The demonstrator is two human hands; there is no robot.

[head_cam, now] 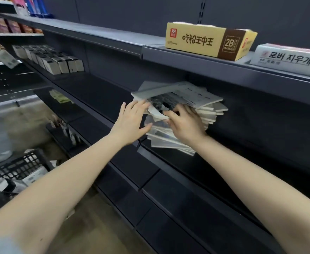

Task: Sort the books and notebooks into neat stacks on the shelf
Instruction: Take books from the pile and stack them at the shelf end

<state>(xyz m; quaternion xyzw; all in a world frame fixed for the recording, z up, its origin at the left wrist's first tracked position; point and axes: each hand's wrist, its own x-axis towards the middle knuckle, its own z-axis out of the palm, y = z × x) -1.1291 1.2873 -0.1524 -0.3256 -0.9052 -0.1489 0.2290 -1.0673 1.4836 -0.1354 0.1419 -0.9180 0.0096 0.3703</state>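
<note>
Head view: one stack (208,104), perhaps ten notebooks, between the fingers (132,107); left hand (130,121) spread wide, touching it; right hand (186,123) pinching a cover (157,113).

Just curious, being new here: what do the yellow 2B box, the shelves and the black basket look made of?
Yellow 2B box: printed cardboard, matt, folded flaps. Shelves: probably painted metal, dark matt, thin bent front lips. Black basket: likely plastic, moulded lattice wall.
</note>
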